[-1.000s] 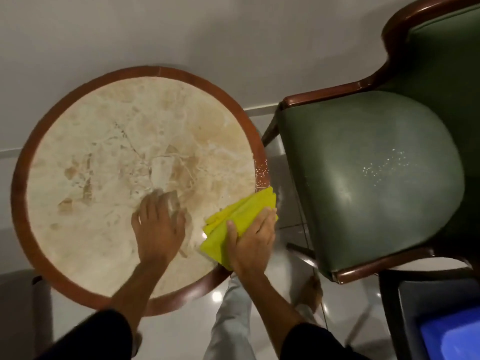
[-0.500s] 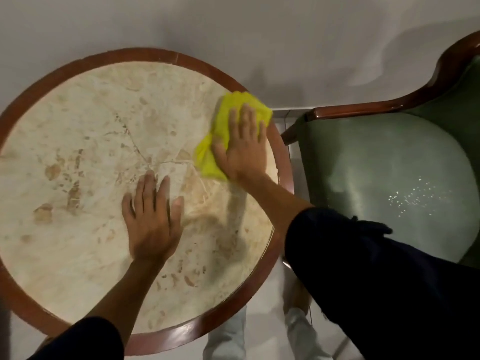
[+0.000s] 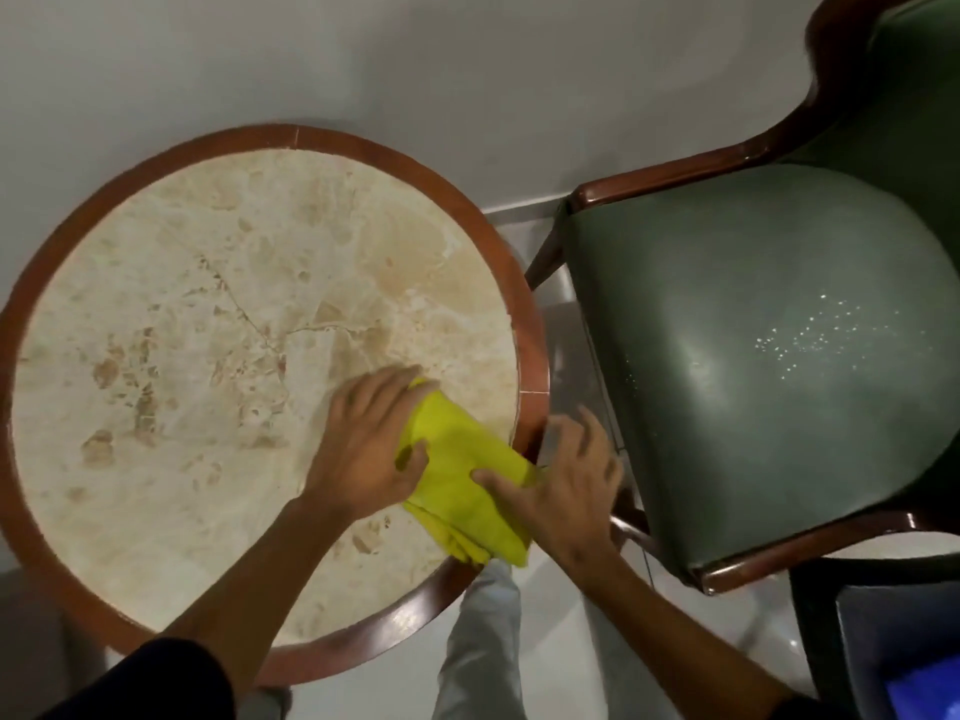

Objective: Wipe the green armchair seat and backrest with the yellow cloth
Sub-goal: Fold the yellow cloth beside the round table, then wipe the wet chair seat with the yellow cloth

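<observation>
The yellow cloth [image 3: 465, 480] lies folded on the near right edge of the round marble table [image 3: 208, 314], partly hanging over its wooden rim. My left hand [image 3: 366, 444] grips the cloth's left side, thumb and fingers around it. My right hand [image 3: 563, 485] rests on the cloth's right end, thumb pressing it, fingers spread beyond the rim. The green armchair seat [image 3: 769, 366] is to the right, with white specks on its cushion. Its green backrest [image 3: 914, 90] rises at the top right corner, framed in dark wood.
A grey wall [image 3: 415, 59] runs behind the table and chair. A dark container with something blue [image 3: 919, 688] inside sits at the bottom right, next to the chair's front. My light trouser legs [image 3: 483, 641] stand on the glossy floor between table and chair.
The cloth has come from the table's far right edge back to the near right edge. My left hand left the tabletop and took hold of the cloth; my right hand slid to its end.
</observation>
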Tool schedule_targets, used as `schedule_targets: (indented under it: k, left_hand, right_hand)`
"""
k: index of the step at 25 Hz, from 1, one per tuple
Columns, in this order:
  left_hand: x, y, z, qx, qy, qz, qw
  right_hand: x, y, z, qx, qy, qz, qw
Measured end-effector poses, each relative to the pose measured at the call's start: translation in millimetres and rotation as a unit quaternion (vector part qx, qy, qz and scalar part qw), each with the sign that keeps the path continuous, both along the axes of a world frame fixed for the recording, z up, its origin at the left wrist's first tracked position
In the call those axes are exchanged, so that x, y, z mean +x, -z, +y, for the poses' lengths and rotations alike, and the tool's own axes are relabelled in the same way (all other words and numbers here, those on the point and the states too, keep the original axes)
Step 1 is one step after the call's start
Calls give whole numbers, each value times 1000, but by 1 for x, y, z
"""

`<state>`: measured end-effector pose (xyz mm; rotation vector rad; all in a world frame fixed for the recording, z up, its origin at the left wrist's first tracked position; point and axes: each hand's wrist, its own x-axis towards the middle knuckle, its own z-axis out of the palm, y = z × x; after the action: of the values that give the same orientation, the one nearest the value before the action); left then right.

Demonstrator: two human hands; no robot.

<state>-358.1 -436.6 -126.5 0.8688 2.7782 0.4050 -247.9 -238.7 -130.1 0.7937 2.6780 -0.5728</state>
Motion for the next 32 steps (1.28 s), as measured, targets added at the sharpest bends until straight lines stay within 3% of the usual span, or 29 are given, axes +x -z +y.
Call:
schedule_targets:
  k: [2,5,7,8,10,13,14,16,17,20,23,26,29,30,32]
  left_hand:
    - [8,-6,19,-41,28,-13,999]
    - [18,-9,48,-67,29,-33,997]
    - [24,-13,67,-70,46,-37,996]
    - [28,-15,84,-61,62,-37,996]
    - [41,-20,124,-32,81,-48,995]
    - [58,-26,216,-31,83,-157,984]
    - [58,-26,247,-34,78,-182,980]
    - [43,-22,294,-17,70,-160,984]
    - [28,-18,306,-17,73,-127,989]
    - [-42,6,305,-74,124,-15,989]
    - [-109,37,295,-142,201,41,968]
    - [-140,64,295,-139,237,15,961]
    - [-140,79,292,-127,240,33,962]
    - [-140,82,289,-123,241,35,962]
    - [-143,88,285,-114,252,34,960]
  right_hand:
    - [17,-6,6,-124,198,-122,965]
    - [30,-6,25,-370,375,-77,846]
    - [34,-12,47,-471,446,-52,759]
    - [36,-16,68,-484,451,-27,750]
    - [31,-31,119,-433,408,32,803]
    - [18,-60,210,-191,307,127,923]
    - [17,-64,235,-73,270,156,947]
    - [21,-58,260,125,241,143,952]
    - [22,-48,258,126,248,111,954]
    - [5,1,224,7,261,-12,965]
    - [-12,34,220,59,226,-15,972]
    - [-24,45,233,101,8,66,993]
    - [-68,47,266,91,-247,93,960]
    - [-86,49,287,102,-249,88,959]
    - [-112,50,335,125,-124,67,982]
